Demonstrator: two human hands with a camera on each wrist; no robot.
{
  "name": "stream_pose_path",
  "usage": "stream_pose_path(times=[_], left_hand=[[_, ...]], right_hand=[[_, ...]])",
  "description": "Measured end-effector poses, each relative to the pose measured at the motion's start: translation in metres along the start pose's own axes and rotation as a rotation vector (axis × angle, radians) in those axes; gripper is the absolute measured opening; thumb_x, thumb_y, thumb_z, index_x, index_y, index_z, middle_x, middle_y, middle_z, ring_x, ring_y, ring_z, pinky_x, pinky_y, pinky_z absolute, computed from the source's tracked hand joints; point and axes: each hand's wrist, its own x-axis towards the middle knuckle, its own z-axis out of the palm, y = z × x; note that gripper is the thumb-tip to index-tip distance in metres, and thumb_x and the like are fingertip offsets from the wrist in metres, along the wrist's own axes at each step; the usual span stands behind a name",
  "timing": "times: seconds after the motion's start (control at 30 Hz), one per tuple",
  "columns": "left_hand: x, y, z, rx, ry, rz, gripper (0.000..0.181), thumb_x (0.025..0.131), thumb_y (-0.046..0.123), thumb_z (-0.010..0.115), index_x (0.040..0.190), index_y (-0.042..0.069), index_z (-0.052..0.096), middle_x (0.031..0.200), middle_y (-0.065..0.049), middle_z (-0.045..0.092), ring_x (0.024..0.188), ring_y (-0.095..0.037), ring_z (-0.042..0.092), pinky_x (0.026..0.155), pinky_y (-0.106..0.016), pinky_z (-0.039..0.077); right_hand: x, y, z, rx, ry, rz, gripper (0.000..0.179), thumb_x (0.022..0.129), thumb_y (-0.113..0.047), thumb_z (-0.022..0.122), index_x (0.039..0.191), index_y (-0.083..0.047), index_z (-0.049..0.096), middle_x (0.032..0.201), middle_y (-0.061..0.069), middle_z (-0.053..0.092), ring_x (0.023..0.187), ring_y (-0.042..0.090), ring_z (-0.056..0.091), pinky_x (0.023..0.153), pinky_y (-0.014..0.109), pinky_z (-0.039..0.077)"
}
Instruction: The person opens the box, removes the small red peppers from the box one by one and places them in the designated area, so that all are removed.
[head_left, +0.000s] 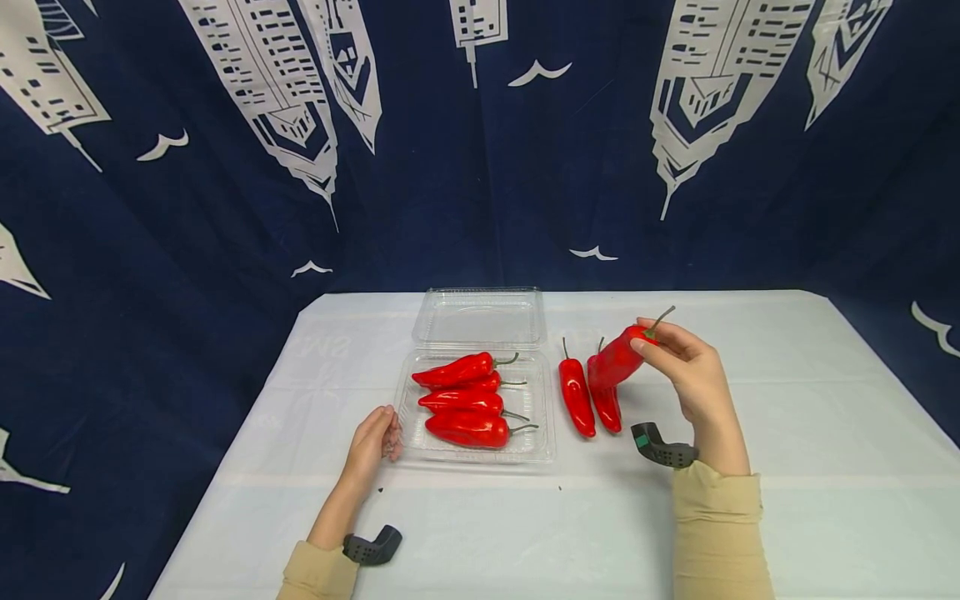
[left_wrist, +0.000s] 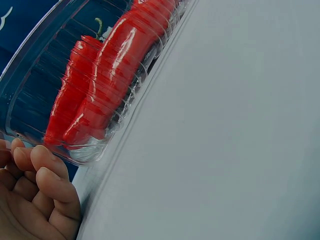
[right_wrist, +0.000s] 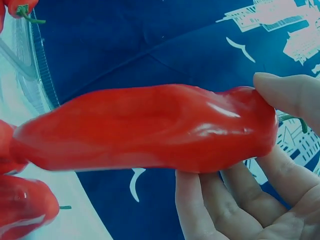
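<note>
My right hand holds a red pepper near its stem end, thumb on one side and fingers on the other. The pepper slants down to the left, above the table, with its green stem pointing up. Just behind and below it lie two more red peppers, one in full view and one partly covered. My left hand grips the left rim of a clear plastic clamshell container with curled fingers. Several red peppers lie side by side in its base, stems to the right.
The container's clear lid lies folded back behind the base. A white cloth covers the table, with small dark specks near the container's front. Beyond the table's far edge hangs a dark blue curtain with white buildings and birds.
</note>
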Motion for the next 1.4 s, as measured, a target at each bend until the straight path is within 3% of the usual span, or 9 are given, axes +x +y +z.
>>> stream_pose_path(times=[0.2, 0.4, 0.6, 0.9, 1.0, 1.1, 1.23, 1.4], left_hand=[[0.000, 0.000, 0.000, 0.001, 0.002, -0.002, 0.030, 0.103, 0.022, 0.034, 0.085, 0.000, 0.042, 0.070, -0.004, 0.041, 0.053, -0.009, 0.039, 0.046, -0.019, 0.035], [0.000, 0.001, 0.000, 0.005, 0.001, -0.001, 0.030, 0.103, 0.022, 0.034, 0.086, 0.000, 0.042, 0.070, -0.004, 0.041, 0.052, -0.009, 0.039, 0.046, -0.019, 0.035], [0.000, 0.000, 0.000, 0.005, 0.003, 0.000, 0.030, 0.103, 0.022, 0.034, 0.085, 0.000, 0.042, 0.070, -0.004, 0.041, 0.052, -0.009, 0.038, 0.046, -0.019, 0.035], [0.000, 0.000, 0.000, -0.015, -0.005, 0.009, 0.029, 0.103, 0.021, 0.033, 0.084, 0.001, 0.042, 0.068, -0.004, 0.041, 0.051, -0.009, 0.038, 0.045, -0.019, 0.035], [0.000, -0.001, -0.001, -0.010, -0.007, 0.009, 0.029, 0.103, 0.021, 0.034, 0.084, 0.001, 0.042, 0.068, -0.004, 0.041, 0.051, -0.009, 0.038, 0.046, -0.019, 0.035], [0.000, -0.001, -0.001, -0.013, -0.006, 0.010, 0.029, 0.103, 0.021, 0.034, 0.084, 0.000, 0.042, 0.068, -0.004, 0.041, 0.051, -0.009, 0.038, 0.045, -0.019, 0.035], [0.000, -0.001, -0.001, -0.005, -0.002, 0.009, 0.030, 0.103, 0.022, 0.034, 0.084, 0.000, 0.042, 0.067, -0.004, 0.040, 0.051, -0.009, 0.038, 0.046, -0.019, 0.035], [0.001, -0.002, -0.001, -0.009, -0.001, 0.004, 0.029, 0.103, 0.022, 0.034, 0.085, 0.000, 0.042, 0.068, -0.004, 0.041, 0.051, -0.009, 0.039, 0.046, -0.019, 0.035]], right_hand=[[0.002, 0.004, -0.003, 0.030, 0.027, 0.052, 0.052, 0.088, -0.034, 0.066, 0.130, -0.007, 0.053, 0.117, -0.008, 0.057, 0.107, 0.009, 0.051, 0.094, 0.036, 0.043], [0.004, 0.009, -0.006, 0.049, 0.061, 0.121, 0.057, 0.086, -0.038, 0.068, 0.132, -0.008, 0.051, 0.109, -0.012, 0.057, 0.101, 0.007, 0.054, 0.088, 0.026, 0.045], [0.005, 0.014, -0.007, 0.072, 0.078, 0.190, 0.059, 0.082, -0.044, 0.069, 0.129, -0.012, 0.053, 0.101, -0.010, 0.058, 0.099, 0.009, 0.052, 0.100, 0.053, 0.031], [0.010, 0.026, -0.006, 0.018, 0.074, 0.256, 0.063, 0.079, -0.049, 0.071, 0.127, -0.011, 0.055, 0.101, -0.006, 0.060, 0.100, 0.014, 0.051, 0.100, 0.058, 0.027], [0.018, 0.046, -0.006, -0.006, 0.080, 0.288, 0.064, 0.077, -0.052, 0.072, 0.127, -0.015, 0.056, 0.106, -0.004, 0.062, 0.100, 0.013, 0.052, 0.098, 0.052, 0.033], [0.032, 0.079, -0.008, -0.037, 0.083, 0.285, 0.065, 0.076, -0.056, 0.070, 0.127, -0.019, 0.056, 0.115, 0.000, 0.062, 0.101, 0.012, 0.055, 0.091, 0.042, 0.040], [0.047, 0.118, -0.008, -0.048, 0.116, 0.273, 0.068, 0.071, -0.063, 0.069, 0.124, -0.023, 0.058, 0.114, -0.001, 0.062, 0.099, 0.011, 0.057, 0.086, 0.034, 0.042], [0.053, 0.133, -0.004, -0.032, 0.160, 0.294, 0.073, 0.068, -0.066, 0.070, 0.126, -0.023, 0.057, 0.117, 0.002, 0.061, 0.102, 0.015, 0.055, 0.090, 0.037, 0.042]])
